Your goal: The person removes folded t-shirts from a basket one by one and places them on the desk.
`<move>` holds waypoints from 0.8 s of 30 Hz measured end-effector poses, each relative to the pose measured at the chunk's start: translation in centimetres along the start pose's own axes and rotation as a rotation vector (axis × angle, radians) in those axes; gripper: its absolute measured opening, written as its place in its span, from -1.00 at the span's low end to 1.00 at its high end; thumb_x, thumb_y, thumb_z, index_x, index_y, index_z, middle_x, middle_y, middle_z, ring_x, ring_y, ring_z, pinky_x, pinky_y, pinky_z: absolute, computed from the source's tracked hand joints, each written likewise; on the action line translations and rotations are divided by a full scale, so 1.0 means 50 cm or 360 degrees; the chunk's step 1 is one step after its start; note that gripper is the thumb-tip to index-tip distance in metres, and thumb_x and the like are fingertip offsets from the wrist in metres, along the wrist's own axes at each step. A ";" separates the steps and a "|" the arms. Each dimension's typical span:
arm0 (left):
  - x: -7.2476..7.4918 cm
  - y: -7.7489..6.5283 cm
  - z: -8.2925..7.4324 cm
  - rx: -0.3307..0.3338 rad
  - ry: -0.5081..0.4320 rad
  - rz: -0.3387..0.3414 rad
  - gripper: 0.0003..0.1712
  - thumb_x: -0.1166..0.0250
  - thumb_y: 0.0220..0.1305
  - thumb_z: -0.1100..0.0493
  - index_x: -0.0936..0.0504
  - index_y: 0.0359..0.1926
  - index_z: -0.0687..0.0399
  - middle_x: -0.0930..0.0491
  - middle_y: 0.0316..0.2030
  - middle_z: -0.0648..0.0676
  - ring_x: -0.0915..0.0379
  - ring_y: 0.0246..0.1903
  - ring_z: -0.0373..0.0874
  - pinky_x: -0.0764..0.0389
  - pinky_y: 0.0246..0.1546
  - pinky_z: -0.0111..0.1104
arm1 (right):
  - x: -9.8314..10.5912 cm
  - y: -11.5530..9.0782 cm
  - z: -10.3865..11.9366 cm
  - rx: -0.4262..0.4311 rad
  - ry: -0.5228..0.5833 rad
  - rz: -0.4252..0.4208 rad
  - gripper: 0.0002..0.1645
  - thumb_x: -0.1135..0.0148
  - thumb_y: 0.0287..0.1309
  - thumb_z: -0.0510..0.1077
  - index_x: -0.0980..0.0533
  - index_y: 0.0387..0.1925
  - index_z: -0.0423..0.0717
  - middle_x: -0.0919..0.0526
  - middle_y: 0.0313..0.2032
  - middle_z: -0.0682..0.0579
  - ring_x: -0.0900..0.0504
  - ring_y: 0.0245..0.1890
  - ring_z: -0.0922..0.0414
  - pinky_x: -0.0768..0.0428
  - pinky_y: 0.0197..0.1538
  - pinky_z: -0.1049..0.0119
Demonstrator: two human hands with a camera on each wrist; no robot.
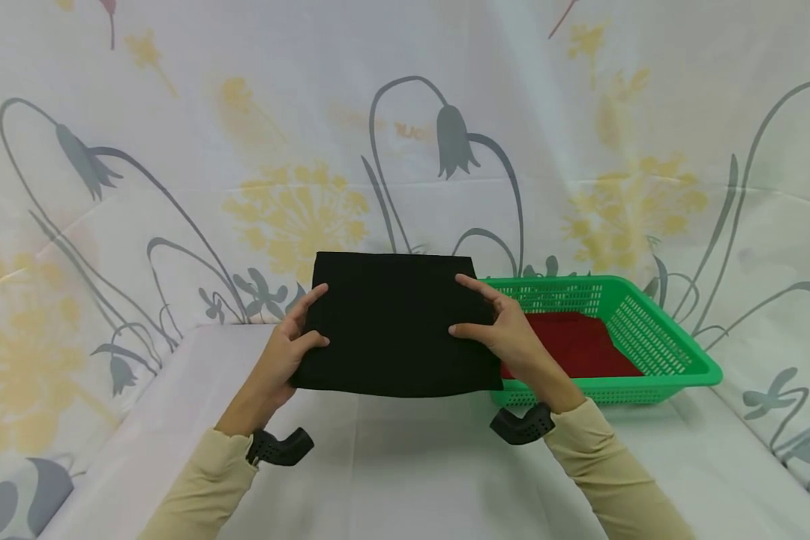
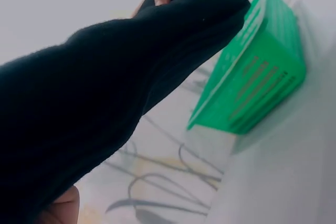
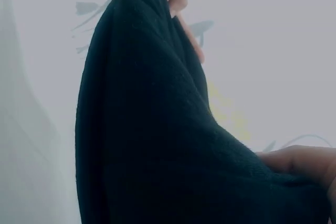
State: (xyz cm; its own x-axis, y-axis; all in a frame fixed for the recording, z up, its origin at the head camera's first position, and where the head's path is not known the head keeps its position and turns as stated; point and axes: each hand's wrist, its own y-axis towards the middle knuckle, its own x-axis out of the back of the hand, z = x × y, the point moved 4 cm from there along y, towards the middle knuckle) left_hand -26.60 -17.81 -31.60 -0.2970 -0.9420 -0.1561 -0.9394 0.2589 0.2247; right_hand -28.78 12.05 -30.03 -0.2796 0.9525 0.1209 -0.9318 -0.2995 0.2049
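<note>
A folded black cloth point(image 1: 394, 326) is held up in the air above the white table, spread between both hands. My left hand point(image 1: 280, 360) grips its left edge, thumb and index finger on the near face. At the right side my right hand point(image 1: 513, 334) holds it the same way; the other fingers go behind the cloth and are hidden. In the left wrist view the cloth point(image 2: 121, 66) shows thick, folded layers. The right wrist view has the cloth point(image 3: 142, 108) sagging between the two hands.
A green plastic basket point(image 1: 682, 375) stands on the table at the right, partly behind my right hand. Inside it lies a dark red folded cloth point(image 1: 577, 345). A flower-printed white curtain point(image 1: 405, 135) hangs behind the white-covered table point(image 1: 391, 480).
</note>
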 end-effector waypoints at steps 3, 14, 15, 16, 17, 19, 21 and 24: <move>0.020 -0.004 0.000 -0.0013 0.0004 -0.0005 -0.15 0.08 0.26 0.52 -0.07 0.51 -0.12 -0.02 0.44 0.07 -0.49 0.04 -0.10 -0.62 -0.21 -0.30 | -0.018 0.009 -0.006 -0.0006 0.0034 -0.0011 -0.11 -0.33 0.11 -0.37 -0.24 0.44 0.09 -0.38 0.24 -0.15 -0.47 0.12 -0.09 -0.59 -0.04 0.08; 0.091 -0.011 0.020 0.0005 0.0010 -0.0040 -0.15 0.08 0.28 0.53 -0.07 0.52 -0.15 0.07 0.48 0.11 -0.52 0.01 -0.12 -0.64 -0.26 -0.29 | -0.079 0.048 -0.046 -0.0034 0.0057 -0.0049 -0.12 -0.33 0.08 -0.39 -0.29 0.41 0.09 -0.38 0.25 -0.11 -0.48 0.10 -0.07 -0.55 0.02 0.07; 0.096 -0.012 0.024 0.0013 0.0010 -0.0039 -0.15 0.08 0.29 0.53 -0.06 0.52 -0.15 0.08 0.48 0.12 -0.52 0.01 -0.12 -0.64 -0.27 -0.29 | -0.083 0.051 -0.052 -0.0036 0.0062 -0.0050 -0.12 -0.33 0.07 -0.39 -0.29 0.41 0.08 -0.38 0.25 -0.12 -0.47 0.11 -0.07 -0.54 0.03 0.07; 0.102 -0.012 0.027 0.0025 0.0009 -0.0041 -0.15 0.08 0.29 0.52 -0.06 0.52 -0.15 0.09 0.48 0.12 -0.52 0.00 -0.13 -0.64 -0.27 -0.29 | -0.088 0.053 -0.058 -0.0040 0.0067 -0.0055 -0.12 -0.33 0.07 -0.39 -0.29 0.41 0.08 -0.38 0.25 -0.12 -0.47 0.11 -0.07 -0.54 0.03 0.06; 0.107 -0.012 0.031 0.0035 0.0011 -0.0046 -0.15 0.08 0.30 0.52 -0.05 0.52 -0.14 0.09 0.48 0.13 -0.53 0.00 -0.13 -0.64 -0.27 -0.29 | -0.092 0.055 -0.064 -0.0033 0.0064 -0.0057 -0.12 -0.33 0.07 -0.39 -0.29 0.41 0.07 -0.37 0.26 -0.13 -0.46 0.12 -0.07 -0.53 0.04 0.05; 0.118 -0.013 0.040 0.0066 0.0018 -0.0066 -0.16 0.07 0.30 0.51 -0.06 0.52 -0.14 0.08 0.48 0.14 -0.53 -0.01 -0.14 -0.64 -0.28 -0.29 | -0.100 0.060 -0.078 -0.0041 0.0068 -0.0061 -0.12 -0.33 0.06 -0.39 -0.30 0.40 0.09 -0.39 0.24 -0.13 -0.46 0.13 -0.08 -0.53 0.05 0.04; 0.129 -0.014 0.051 0.0098 0.0030 -0.0090 -0.17 0.06 0.31 0.51 -0.06 0.52 -0.13 0.07 0.47 0.14 -0.53 -0.01 -0.15 -0.64 -0.28 -0.29 | -0.109 0.063 -0.092 -0.0050 0.0051 -0.0082 -0.12 -0.35 0.04 -0.39 -0.31 0.40 0.10 -0.41 0.24 -0.12 -0.47 0.13 -0.06 -0.52 0.05 0.04; 0.145 -0.014 0.068 0.0129 0.0066 -0.0133 -0.17 0.04 0.31 0.51 -0.07 0.52 -0.13 -0.05 0.42 0.11 -0.53 -0.01 -0.17 -0.63 -0.28 -0.30 | -0.121 0.067 -0.110 -0.0065 0.0024 -0.0115 -0.11 -0.37 0.02 -0.39 -0.33 0.39 0.10 -0.40 0.25 -0.12 -0.44 0.15 -0.07 -0.49 0.08 0.01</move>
State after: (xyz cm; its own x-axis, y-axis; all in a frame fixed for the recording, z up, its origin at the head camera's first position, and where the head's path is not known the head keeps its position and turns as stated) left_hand -28.66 -24.12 -36.18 -0.2116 -0.9686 -0.1307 -0.9718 0.1942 0.1337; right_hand -31.50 5.58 -35.42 -0.2146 0.9723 0.0926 -0.9583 -0.2279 0.1726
